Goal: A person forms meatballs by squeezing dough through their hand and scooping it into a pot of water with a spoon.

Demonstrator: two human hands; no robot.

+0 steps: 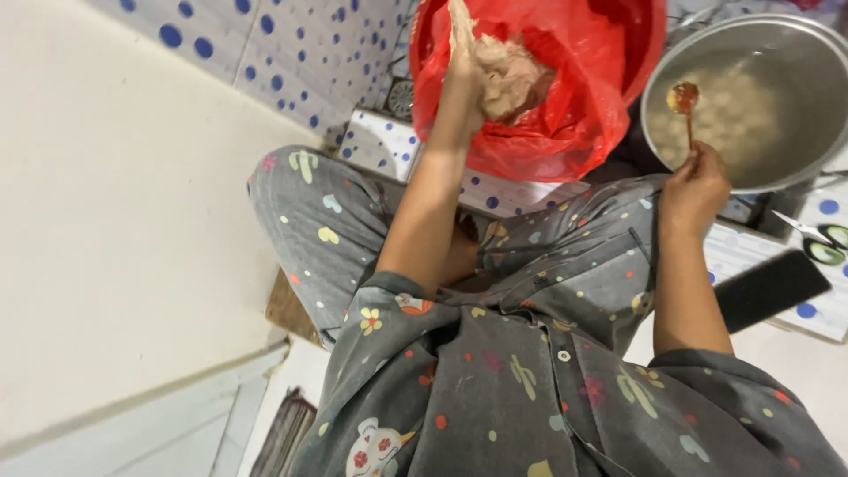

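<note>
My left hand (pixel 465 62) reaches into a red basin lined with a red plastic bag (pixel 565 124) and grips a lump of pale minced paste (pixel 512 75). My right hand (pixel 695 181) holds the thin handle of a small spoon (pixel 685 99) over a large metal pot (pixel 795 53). The spoon's bowl carries a bit of paste, and pale round balls float in the pot's water. I am sitting in grey patterned pyjamas (pixel 495 371), with the basin just beyond my knees.
A black phone (pixel 770 289) and a pair of scissors (pixel 817 237) lie on the dotted tile floor at the right. A white wall (pixel 106 221) fills the left side. A small drain grate (pixel 400 97) sits left of the basin.
</note>
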